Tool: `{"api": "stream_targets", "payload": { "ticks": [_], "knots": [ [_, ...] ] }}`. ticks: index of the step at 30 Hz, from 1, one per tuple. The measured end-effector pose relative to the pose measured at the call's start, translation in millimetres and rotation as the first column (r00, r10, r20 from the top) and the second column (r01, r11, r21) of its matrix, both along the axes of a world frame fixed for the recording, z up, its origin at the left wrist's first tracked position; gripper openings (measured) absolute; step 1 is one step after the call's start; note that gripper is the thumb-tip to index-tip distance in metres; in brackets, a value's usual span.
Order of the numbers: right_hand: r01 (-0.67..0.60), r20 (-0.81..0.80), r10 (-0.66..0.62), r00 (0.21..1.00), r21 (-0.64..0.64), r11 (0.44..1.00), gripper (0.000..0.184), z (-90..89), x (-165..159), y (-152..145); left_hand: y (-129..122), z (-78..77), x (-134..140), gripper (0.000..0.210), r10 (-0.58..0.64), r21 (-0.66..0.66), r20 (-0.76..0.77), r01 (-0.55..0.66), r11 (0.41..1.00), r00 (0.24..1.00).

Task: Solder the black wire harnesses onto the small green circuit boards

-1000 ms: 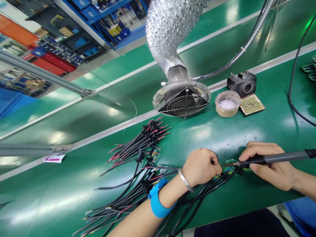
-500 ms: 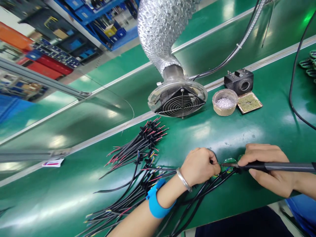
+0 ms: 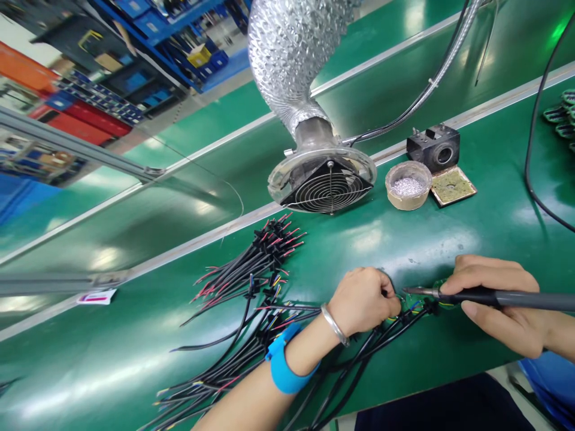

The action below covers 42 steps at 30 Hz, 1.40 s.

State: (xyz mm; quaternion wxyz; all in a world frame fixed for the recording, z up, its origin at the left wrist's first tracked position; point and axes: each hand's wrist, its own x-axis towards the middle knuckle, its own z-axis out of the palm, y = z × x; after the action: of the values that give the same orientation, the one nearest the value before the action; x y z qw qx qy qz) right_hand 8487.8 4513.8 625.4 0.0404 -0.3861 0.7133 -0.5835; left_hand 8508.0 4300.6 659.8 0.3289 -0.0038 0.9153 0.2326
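Observation:
My right hand (image 3: 507, 287) grips a soldering iron (image 3: 480, 296) like a pen. The iron's bare tip points left, just above a small green circuit board (image 3: 418, 304) with coloured wires. At the board's left side, my left hand (image 3: 365, 300) is closed in a pinch; what lies between its fingertips is hidden. Black cables (image 3: 398, 330) run from the boards down and left beneath my left wrist. Another bundle of black cables (image 3: 215, 371) with stripped coloured ends lies left of my left forearm.
A fume extractor hood (image 3: 330, 185) on a silver duct (image 3: 296, 66) hangs over the bench. Behind my hands stand a round bowl of metallic bits (image 3: 408, 187), a square sponge tray (image 3: 453, 187) and a black iron holder (image 3: 433, 147). A pile of red-ended cables (image 3: 265, 245) lies left.
My right hand has drawn the soldering iron slightly right and up, so its tip sits higher above the board. My left hand has stayed in place.

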Motion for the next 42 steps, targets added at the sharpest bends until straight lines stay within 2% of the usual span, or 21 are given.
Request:
{"api": "stream_targets", "payload": {
  "ticks": [5, 13, 16, 18, 20, 21, 23, 26, 28, 33, 35, 36, 38, 42],
  "knots": [
    [0.126, -0.039, -0.123, 0.992, 0.100, 0.987, 0.030, 0.1, 8, 1, 0, -0.3, -2, 0.013, -0.027, -0.014, -0.007, 0.026, 1.000, 1.000],
    [0.136, 0.011, -0.140, 0.990, 0.153, 0.979, 0.035, -7.5, 26, -1, 0, 1.5, -4, 0.014, -0.058, -0.027, -0.009, 0.058, 0.998, 0.998],
    [0.157, 0.014, -0.162, 0.987, 0.161, 0.974, 0.035, -9.9, 31, 0, -7, 2.1, -1, 0.011, -0.123, 0.060, -0.031, 0.125, 0.990, 0.992],
    [0.170, -0.014, -0.170, 0.985, 0.148, 0.974, 0.036, -11.9, 33, 2, -15, 0.5, 3, 0.019, -0.219, 0.139, -0.136, 0.237, 0.961, 0.966],
    [0.172, -0.056, -0.166, 0.985, 0.138, 0.975, 0.038, -14.1, 34, 3, -22, -2.6, 8, 0.021, -0.338, 0.129, -0.270, 0.382, 0.915, 0.902],
    [0.169, -0.073, -0.160, 0.984, 0.141, 0.976, 0.039, -15.3, 34, 4, -25, -4.4, 10, 0.017, -0.407, 0.078, -0.321, 0.453, 0.888, 0.855],
    [0.154, -0.090, -0.142, 0.986, 0.152, 0.976, 0.041, -17.5, 34, 5, -29, -7.3, 16, 0.019, -0.549, -0.086, -0.387, 0.563, 0.822, 0.741],
    [0.143, -0.090, -0.131, 0.987, 0.148, 0.979, 0.042, -19.5, 34, 5, -31, -8.4, 23, 0.025, -0.712, -0.317, -0.428, 0.645, 0.695, 0.556],
    [0.158, -0.079, -0.148, 0.986, 0.143, 0.977, 0.041, -19.9, 35, 5, -29, -7.4, 26, 0.024, -0.764, -0.391, -0.446, 0.667, 0.634, 0.465],
    [0.188, -0.061, -0.180, 0.982, 0.158, 0.969, 0.039, -21.7, 37, 5, -24, -8.9, 24, 0.024, -0.804, -0.492, -0.526, 0.672, 0.554, 0.277],
    [0.192, -0.057, -0.185, 0.981, 0.155, 0.969, 0.039, -23.0, 38, 5, -22, -11.7, 22, 0.025, -0.816, -0.497, -0.526, 0.691, 0.525, 0.241],
    [0.193, -0.051, -0.187, 0.981, 0.155, 0.969, 0.040, -23.6, 38, 5, -21, -13.0, 21, 0.026, -0.817, -0.486, -0.516, 0.697, 0.527, 0.258],
    [0.195, -0.037, -0.192, 0.981, 0.153, 0.969, 0.039, -24.0, 38, 6, -20, -14.6, 20, 0.027, -0.791, -0.436, -0.481, 0.680, 0.589, 0.377],
    [0.207, -0.021, -0.206, 0.978, 0.157, 0.966, 0.038, -23.7, 38, 5, -14, -12.4, 26, 0.019, -0.569, -0.238, -0.358, 0.517, 0.822, 0.741]
  ]
}}
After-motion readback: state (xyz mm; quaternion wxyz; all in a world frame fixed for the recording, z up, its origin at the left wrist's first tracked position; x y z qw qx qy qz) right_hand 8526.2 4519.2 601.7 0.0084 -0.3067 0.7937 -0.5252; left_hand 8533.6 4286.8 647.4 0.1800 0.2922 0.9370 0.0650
